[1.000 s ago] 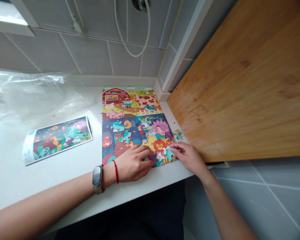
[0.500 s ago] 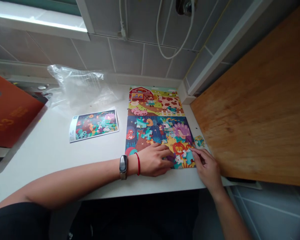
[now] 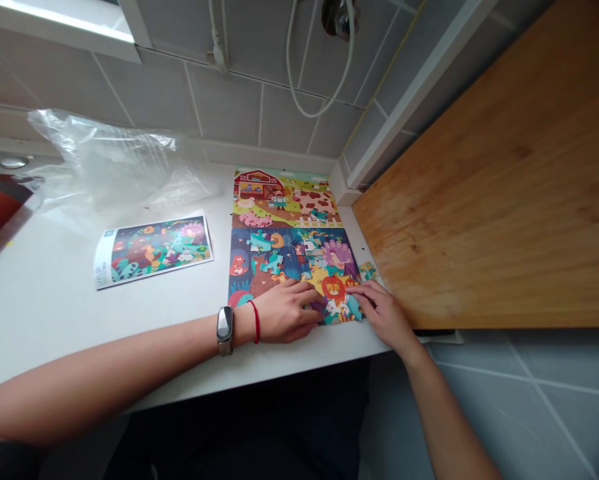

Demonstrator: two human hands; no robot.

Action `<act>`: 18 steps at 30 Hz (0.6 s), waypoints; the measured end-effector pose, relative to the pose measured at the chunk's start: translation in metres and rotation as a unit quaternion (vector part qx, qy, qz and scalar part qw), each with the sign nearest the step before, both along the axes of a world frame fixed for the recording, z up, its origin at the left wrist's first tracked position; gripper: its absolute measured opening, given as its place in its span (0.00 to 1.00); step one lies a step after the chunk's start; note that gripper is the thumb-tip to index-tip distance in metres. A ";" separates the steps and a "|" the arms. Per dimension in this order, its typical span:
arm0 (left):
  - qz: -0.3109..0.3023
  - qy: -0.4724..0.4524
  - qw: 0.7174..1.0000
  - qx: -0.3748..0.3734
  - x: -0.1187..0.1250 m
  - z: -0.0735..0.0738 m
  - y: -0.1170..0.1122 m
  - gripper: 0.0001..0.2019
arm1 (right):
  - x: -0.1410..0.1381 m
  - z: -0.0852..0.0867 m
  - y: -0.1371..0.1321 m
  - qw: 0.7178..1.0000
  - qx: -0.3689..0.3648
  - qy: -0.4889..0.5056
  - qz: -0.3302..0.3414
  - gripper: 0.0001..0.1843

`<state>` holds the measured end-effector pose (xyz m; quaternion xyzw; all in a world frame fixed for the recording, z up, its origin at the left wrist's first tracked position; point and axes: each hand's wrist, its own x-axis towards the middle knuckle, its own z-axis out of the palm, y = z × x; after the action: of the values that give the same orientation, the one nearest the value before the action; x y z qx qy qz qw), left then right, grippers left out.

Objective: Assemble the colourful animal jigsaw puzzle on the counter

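The night-scene jigsaw puzzle (image 3: 246,287), with a lion and a peacock, lies on the white counter. Several loose puzzle pieces (image 3: 272,262) rest on top of it. My left hand (image 3: 289,310) lies palm down over its lower middle, fingers bent and slightly apart; what is under them is hidden. At the right edge, my right hand (image 3: 384,313) has its fingers stretched out, their tips touching the puzzle beside the lion. Just below these fingertips a blue-and-white piece (image 3: 353,308) sits on the puzzle. Directly behind is a farm-scene puzzle (image 3: 284,200) with a barn and a cow.
A picture leaflet (image 3: 154,250) of the night scene lies left of the puzzles. Behind it is a crumpled clear plastic bag (image 3: 114,160). To the right a wooden board (image 3: 489,187) borders the counter, with a small loose piece (image 3: 368,270) near it. A white cable (image 3: 319,113) hangs above.
The view has shifted, moving the scene left and slightly up. My right fingertips have slid left on the puzzle, closer to the lion. My left hand keeps its place on the puzzle.
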<state>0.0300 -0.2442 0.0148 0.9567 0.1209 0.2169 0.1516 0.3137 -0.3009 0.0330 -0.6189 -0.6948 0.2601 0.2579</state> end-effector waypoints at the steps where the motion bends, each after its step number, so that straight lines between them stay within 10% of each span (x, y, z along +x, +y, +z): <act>1: 0.000 0.001 1.000 -0.002 0.000 0.000 0.000 0.10 | 0.000 0.000 0.001 1.000 -0.003 0.004 -0.001 0.15; 18: -0.003 -0.005 1.000 -0.002 0.001 0.001 0.001 0.11 | -0.002 -0.013 0.000 0.995 -0.006 0.072 -0.062 0.12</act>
<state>0.0309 -0.2436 0.0158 0.9556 0.1182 0.2211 0.1550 0.3118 -0.3011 0.0196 -0.6417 -0.6335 0.2917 0.3191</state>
